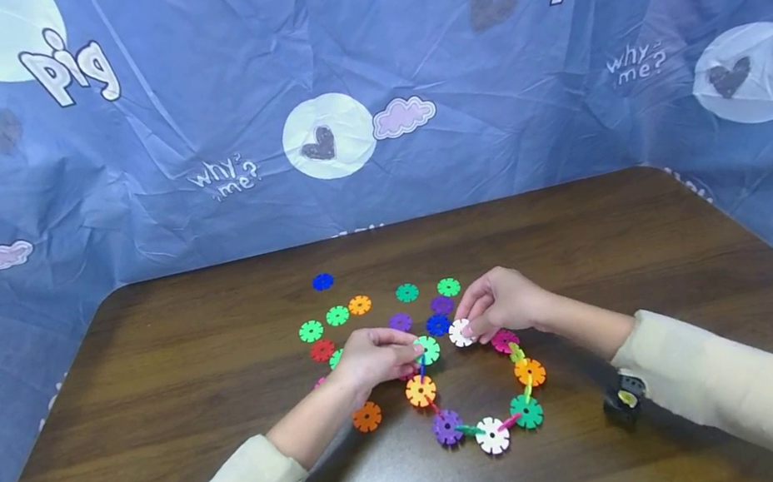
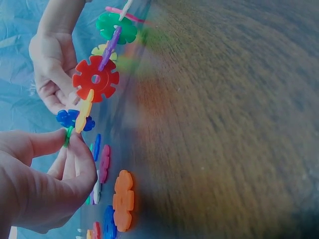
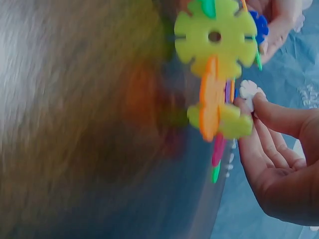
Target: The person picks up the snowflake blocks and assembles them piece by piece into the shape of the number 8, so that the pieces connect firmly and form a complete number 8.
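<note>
My left hand (image 1: 374, 357) pinches a light green notched flower disc (image 1: 428, 350) at one end of a curved chain of interlocking discs. In the left wrist view, a blue disc (image 2: 67, 117) joins that green piece to the rest. My right hand (image 1: 506, 302) holds a white notched disc (image 1: 459, 334) between thumb and fingers, a short gap from the green one. Between the hands the chain hangs in a loop, with a purple disc (image 1: 448, 427), another white disc (image 1: 493, 436) and an orange disc (image 1: 530, 372). Whether the held white disc joins the chain's pink disc (image 1: 504, 341) I cannot tell.
Loose discs lie on the brown table (image 1: 187, 374) beyond and left of the hands, among them a blue disc (image 1: 323, 281), a red disc (image 1: 323, 350) and an orange-brown disc (image 1: 366, 417). A blue printed cloth (image 1: 355, 44) hangs behind the table.
</note>
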`<state>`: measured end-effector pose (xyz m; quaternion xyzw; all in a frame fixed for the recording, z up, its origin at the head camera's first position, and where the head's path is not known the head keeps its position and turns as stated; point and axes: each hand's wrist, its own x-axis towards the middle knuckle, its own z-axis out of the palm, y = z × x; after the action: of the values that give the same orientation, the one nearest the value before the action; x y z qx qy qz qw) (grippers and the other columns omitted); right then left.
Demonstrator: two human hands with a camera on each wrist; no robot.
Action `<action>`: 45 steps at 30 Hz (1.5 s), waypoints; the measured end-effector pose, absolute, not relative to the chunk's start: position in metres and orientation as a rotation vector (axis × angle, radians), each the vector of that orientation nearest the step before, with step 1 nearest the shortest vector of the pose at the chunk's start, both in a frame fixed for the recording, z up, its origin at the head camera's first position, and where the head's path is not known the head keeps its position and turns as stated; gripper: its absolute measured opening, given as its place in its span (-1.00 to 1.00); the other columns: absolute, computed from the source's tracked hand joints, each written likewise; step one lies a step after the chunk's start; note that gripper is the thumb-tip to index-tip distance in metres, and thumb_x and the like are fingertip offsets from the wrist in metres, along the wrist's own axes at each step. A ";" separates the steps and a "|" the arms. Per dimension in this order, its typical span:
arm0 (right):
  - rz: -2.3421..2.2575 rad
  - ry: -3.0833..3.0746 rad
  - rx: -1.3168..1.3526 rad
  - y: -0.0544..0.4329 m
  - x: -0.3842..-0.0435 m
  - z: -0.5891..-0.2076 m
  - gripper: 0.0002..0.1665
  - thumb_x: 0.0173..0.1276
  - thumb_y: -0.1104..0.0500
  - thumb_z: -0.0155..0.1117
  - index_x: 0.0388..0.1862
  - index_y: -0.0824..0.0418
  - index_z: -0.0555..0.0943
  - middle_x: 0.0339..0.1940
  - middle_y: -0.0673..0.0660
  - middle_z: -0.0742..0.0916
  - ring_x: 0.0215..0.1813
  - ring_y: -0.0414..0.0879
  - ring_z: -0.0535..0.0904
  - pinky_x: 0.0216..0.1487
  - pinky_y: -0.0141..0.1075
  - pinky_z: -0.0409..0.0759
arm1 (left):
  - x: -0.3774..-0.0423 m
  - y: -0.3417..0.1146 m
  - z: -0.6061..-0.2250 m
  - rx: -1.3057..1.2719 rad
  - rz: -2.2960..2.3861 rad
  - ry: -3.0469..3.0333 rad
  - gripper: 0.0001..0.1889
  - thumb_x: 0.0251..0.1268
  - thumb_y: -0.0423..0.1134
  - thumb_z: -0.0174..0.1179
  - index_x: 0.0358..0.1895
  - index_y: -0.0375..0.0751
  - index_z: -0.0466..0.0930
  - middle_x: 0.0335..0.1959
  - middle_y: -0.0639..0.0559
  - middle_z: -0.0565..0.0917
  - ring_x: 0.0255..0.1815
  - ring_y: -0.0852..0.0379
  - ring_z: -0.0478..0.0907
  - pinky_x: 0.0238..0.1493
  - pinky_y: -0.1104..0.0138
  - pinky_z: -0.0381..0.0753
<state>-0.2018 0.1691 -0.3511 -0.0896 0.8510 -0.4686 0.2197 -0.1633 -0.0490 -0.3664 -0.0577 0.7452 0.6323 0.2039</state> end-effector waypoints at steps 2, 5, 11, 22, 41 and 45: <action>-1.312 2.366 -0.264 0.165 -0.199 -0.351 -0.79 0.11 0.35 0.45 -0.27 0.42 0.66 -0.45 0.19 0.79 -0.42 -0.03 0.75 -0.31 -0.20 0.74 | -0.163 -0.049 -0.368 -0.164 1.767 2.068 -0.81 0.20 -0.43 0.27 -0.14 -0.46 0.66 -0.42 -0.02 0.72 -0.52 0.28 0.59 -0.27 0.39 0.72; -1.326 2.398 -0.308 0.160 -0.197 -0.352 -0.81 0.09 0.34 0.46 -0.31 0.40 0.68 -0.47 0.18 0.78 -0.42 -0.01 0.75 -0.32 -0.19 0.74 | -0.164 -0.050 -0.369 -0.170 1.768 2.056 -0.81 0.20 -0.43 0.26 -0.14 -0.46 0.66 -0.46 0.02 0.70 -0.53 0.27 0.59 -0.29 0.40 0.71; -1.288 2.499 -0.444 0.155 -0.192 -0.351 -0.87 0.07 0.32 0.48 -0.40 0.33 0.71 -0.45 0.19 0.79 -0.42 -0.03 0.73 -0.35 -0.24 0.74 | -0.164 -0.050 -0.369 -0.176 1.768 2.046 -0.82 0.20 -0.42 0.26 -0.15 -0.44 0.67 -0.45 0.03 0.70 -0.51 0.27 0.60 -0.26 0.38 0.73; -1.185 2.664 -0.620 0.151 -0.186 -0.348 -0.92 0.05 0.27 0.51 -0.49 0.19 0.73 -0.49 0.08 0.78 -0.47 -0.25 0.66 -0.35 -0.42 0.67 | -0.164 -0.051 -0.369 -0.170 1.795 2.035 -0.80 0.17 -0.47 0.27 -0.14 -0.48 0.65 -0.48 0.04 0.69 -0.56 0.29 0.57 -0.32 0.42 0.71; -1.395 2.415 -0.683 0.149 -0.190 -0.356 -0.88 0.06 0.38 0.47 -0.46 0.41 0.67 -0.45 0.29 0.78 -0.42 -0.17 0.73 -0.27 -0.35 0.73 | -0.160 -0.050 -0.370 -0.198 1.823 2.070 -0.80 0.15 -0.52 0.26 -0.15 -0.53 0.66 -0.52 0.05 0.67 -0.56 0.29 0.55 -0.34 0.42 0.71; -1.413 2.389 -0.701 0.148 -0.190 -0.358 -0.88 0.06 0.38 0.47 -0.46 0.42 0.67 -0.45 0.30 0.78 -0.42 -0.19 0.73 -0.29 -0.35 0.73 | -0.158 -0.050 -0.370 -0.213 1.859 2.049 -0.79 0.14 -0.53 0.27 -0.14 -0.56 0.65 -0.56 0.07 0.67 -0.59 0.27 0.56 -0.37 0.42 0.70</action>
<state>-0.1897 0.1479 -0.3579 -0.2424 0.8264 -0.4889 0.1390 -0.1583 -0.0497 -0.3704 -0.0754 0.7262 0.6586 0.1824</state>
